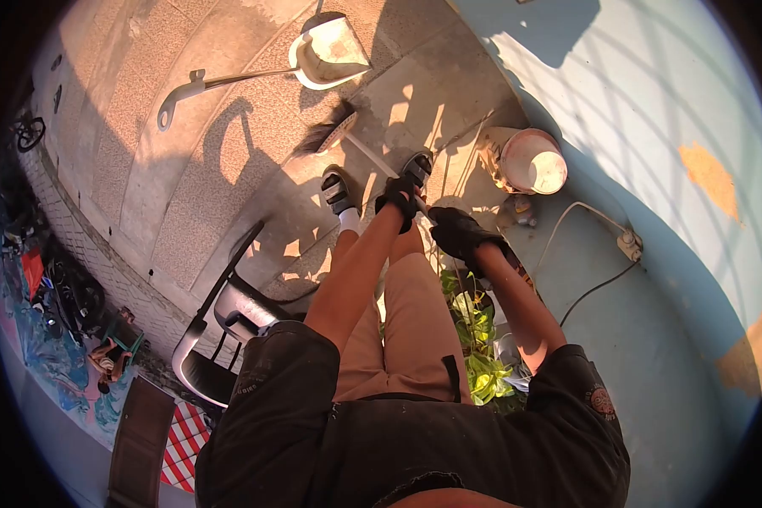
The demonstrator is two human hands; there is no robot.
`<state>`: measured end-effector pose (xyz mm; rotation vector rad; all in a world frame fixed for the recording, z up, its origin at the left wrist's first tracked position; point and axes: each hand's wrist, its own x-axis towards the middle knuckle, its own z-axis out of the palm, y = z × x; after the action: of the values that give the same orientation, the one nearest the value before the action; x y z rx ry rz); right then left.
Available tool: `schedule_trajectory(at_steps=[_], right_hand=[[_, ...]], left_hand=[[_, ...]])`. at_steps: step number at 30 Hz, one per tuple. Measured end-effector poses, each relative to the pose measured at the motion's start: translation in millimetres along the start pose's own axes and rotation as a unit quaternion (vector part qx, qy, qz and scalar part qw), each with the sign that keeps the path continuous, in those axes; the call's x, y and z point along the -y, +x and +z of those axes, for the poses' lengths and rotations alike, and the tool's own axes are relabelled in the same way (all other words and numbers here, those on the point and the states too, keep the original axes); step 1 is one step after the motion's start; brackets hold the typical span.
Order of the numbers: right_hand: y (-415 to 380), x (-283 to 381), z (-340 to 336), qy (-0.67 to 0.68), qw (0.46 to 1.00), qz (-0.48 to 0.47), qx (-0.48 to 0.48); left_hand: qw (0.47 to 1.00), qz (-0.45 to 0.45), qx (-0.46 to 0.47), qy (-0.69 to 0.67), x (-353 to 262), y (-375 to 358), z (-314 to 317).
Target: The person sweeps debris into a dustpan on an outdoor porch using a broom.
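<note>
A broom (368, 154) with dark bristles slants across the paved floor, its head near my feet. My left hand (398, 201), in a black glove, is closed around the handle just above my shoes. Farther up the handle, my right hand (461, 234), also gloved in black, is wrapped round it, with its fingers partly hidden. A long-handled dustpan (330, 55) lies beyond the broom head, apart from it and from both hands.
A pale bucket (535, 161) stands against the light blue wall (669, 110) on the right. Leafy plants (487, 368) grow beside my legs. A cable leads to an outlet box (629, 245). At left is a black chair (220, 330); beyond it are motorcycles and a person (106, 362).
</note>
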<state>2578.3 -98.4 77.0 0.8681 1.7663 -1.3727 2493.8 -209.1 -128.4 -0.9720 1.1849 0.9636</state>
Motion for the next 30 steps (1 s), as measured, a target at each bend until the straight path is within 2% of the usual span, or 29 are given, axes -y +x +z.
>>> schedule_trajectory(at_steps=[1,2,3,6,8,9,11,13,15,16,19,21,22,23,24,25,27,28,30], right_hand=[[-10.5,-0.7,-13.8,-0.004,1.0,0.011,-0.017],[-31.4,16.5,-33.2,-0.014,0.998,0.04,-0.036],[-35.1,3.6,-33.6,-0.013,0.998,0.043,-0.037],[-49.2,-25.7,-43.5,-0.011,0.99,0.061,-0.127],[-57.7,-35.0,-43.0,-0.021,0.985,0.071,-0.154],[-61.7,-38.7,-42.2,-0.031,0.98,0.081,-0.179],[-70.6,-37.7,-41.2,-0.019,0.975,0.108,-0.193],[-85.7,-34.1,-35.0,-0.009,0.968,0.139,-0.206],[-100.4,-26.8,-27.0,0.002,0.949,0.122,-0.291],[-105.7,-27.5,-20.5,0.042,0.946,0.125,-0.296],[-128.9,-1.5,-4.5,0.051,0.928,0.115,-0.35],[-138.6,7.3,15.2,0.108,0.907,0.093,-0.397],[-138.7,16.8,13.9,0.376,0.875,0.14,-0.27],[-134.4,25.7,13.2,0.611,0.765,0.163,-0.12],[-132.4,33.6,24.5,0.684,0.708,0.127,-0.119],[-125.7,43.9,25.0,0.528,0.819,0.174,-0.142],[-108.2,46.0,54.0,0.342,0.9,0.113,-0.246],[-104.4,56.1,57.4,0.352,0.896,0.114,-0.245],[-84.7,73.1,53.0,0.325,0.906,0.18,-0.2]], left_hand=[[1.0,0.007,-0.009,0.019,-7.8,-36.3,36.3],[0.962,0.127,0.039,0.238,10.0,3.5,40.4],[0.997,0.024,0.001,0.077,-4.4,-46.7,78.4],[0.996,-0.009,0.044,0.083,8.1,-33.3,113.8],[0.994,-0.02,0.066,0.085,12.0,-36.5,131.9],[0.988,-0.028,0.065,0.139,13.0,-38.3,140.6],[0.984,-0.07,0.113,0.115,22.0,-35.8,157.0],[0.979,-0.061,0.149,0.128,30.7,-44.7,176.2],[0.969,-0.021,0.191,0.154,37.0,-65.1,188.9],[0.972,0.012,0.181,0.15,40.5,-81.3,193.7],[0.972,0.064,0.156,0.162,39.5,-135.2,180.9],[0.977,-0.007,0.194,0.091,38.8,-131.1,146.3],[0.969,-0.008,0.235,0.075,31.0,-140.0,129.6],[0.97,0.004,0.242,0.033,27.4,-143.3,115.4],[0.972,-0.013,0.229,0.054,21.8,-145.5,99.8],[0.973,-0.029,0.217,0.074,11.5,-145.3,90.3],[0.978,-0.014,0.165,0.129,-8.2,-152.5,73.2],[0.977,0.004,0.125,0.172,-21.6,-165.5,72.9],[0.967,0.026,0.096,0.236,-43.5,-175.7,72.3]])
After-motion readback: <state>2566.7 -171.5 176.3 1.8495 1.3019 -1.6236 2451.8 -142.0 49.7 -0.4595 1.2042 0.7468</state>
